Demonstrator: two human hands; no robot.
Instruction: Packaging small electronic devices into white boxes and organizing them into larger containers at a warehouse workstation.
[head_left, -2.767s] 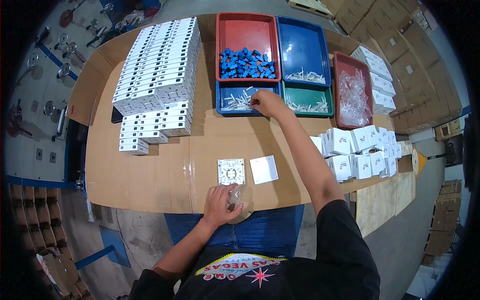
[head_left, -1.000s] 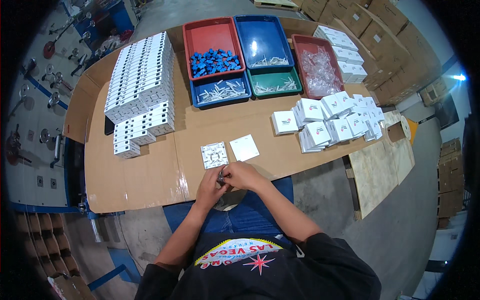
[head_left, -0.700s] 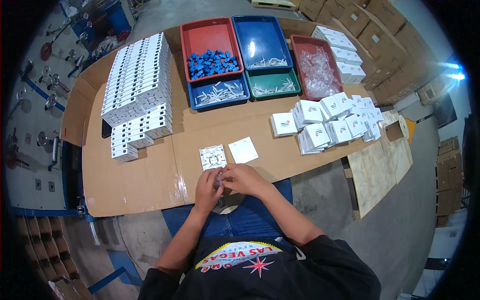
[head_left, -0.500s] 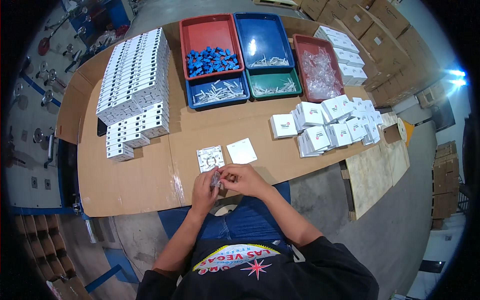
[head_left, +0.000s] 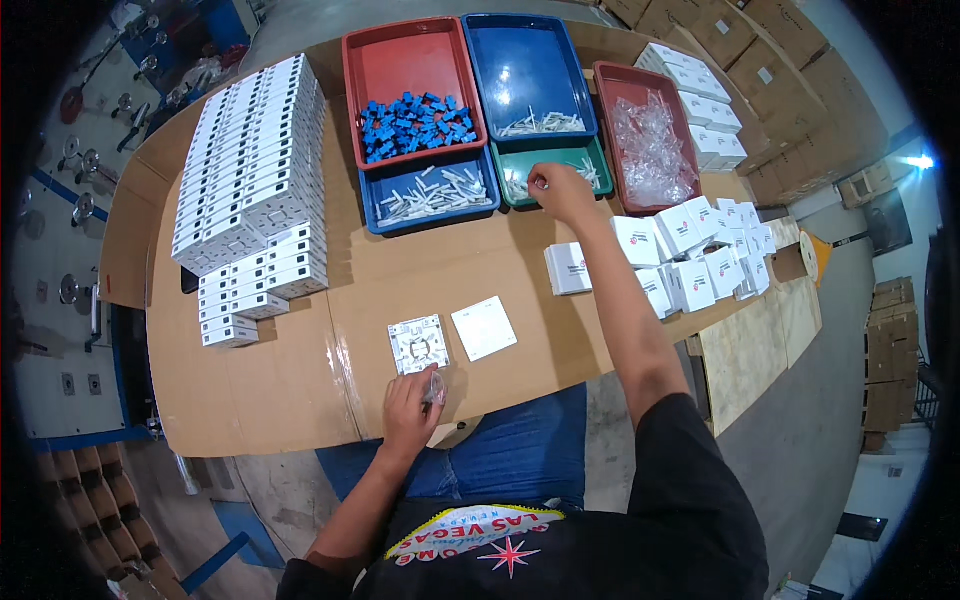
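Half a second ago both hands met at the near table edge over a small clear piece; now the right hand (head_left: 560,190) is stretched out to the green tray (head_left: 556,170), fingertips pinched among the small white parts (head_left: 592,176) there, so a further part is likely being fetched for the assembly. The left hand (head_left: 410,412) stays at the table (head_left: 300,390) edge, fingers curled around the small clear bag (head_left: 434,385). Just beyond it lie the white faceplate base (head_left: 418,343), open-side up, and beside that the flat white cover (head_left: 484,328).
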